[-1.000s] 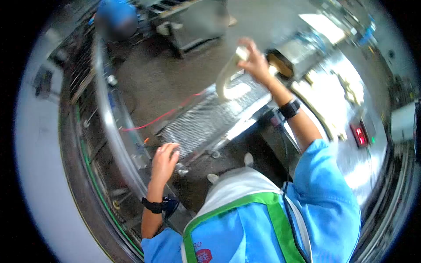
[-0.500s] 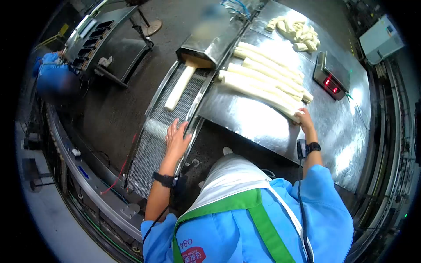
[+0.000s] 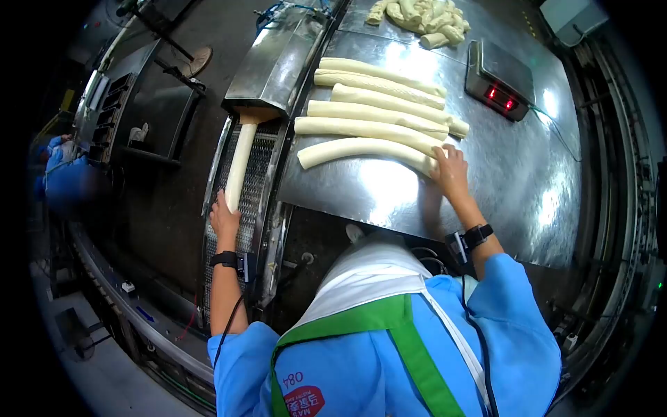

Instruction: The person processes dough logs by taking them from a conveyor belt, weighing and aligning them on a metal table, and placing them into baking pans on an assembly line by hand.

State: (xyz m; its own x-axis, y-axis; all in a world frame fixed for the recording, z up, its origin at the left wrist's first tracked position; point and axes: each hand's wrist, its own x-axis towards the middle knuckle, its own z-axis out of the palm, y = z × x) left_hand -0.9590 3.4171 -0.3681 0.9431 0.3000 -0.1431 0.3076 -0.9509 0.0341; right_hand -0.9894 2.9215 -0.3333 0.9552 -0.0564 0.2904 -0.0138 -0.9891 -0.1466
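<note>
On the mesh conveyor belt [image 3: 259, 156], a long pale dough roll [image 3: 242, 163] extends out of the metal machine hood. My left hand [image 3: 224, 219] grips its near end, thumb on one side and fingers on the other. Several more dough rolls [image 3: 375, 109] lie side by side on the steel table [image 3: 333, 182]. The nearest one, a slightly curved dough roll [image 3: 361, 148], has its right end under my right hand [image 3: 450, 170], whose bent fingers close over it and partly hide that end.
A scale [image 3: 500, 80] with red digits stands at the table's right. Behind the rolls is a heap of dough pieces [image 3: 427, 19]. The metal hood [image 3: 274, 62] covers the belt's far part. A co-worker in blue [image 3: 66, 174] is at far left.
My left hand has gone from hovering over the belt to the dough roll's end. The nearest table roll now lies apart from its neighbours, right hand still at its end. The view has shifted.
</note>
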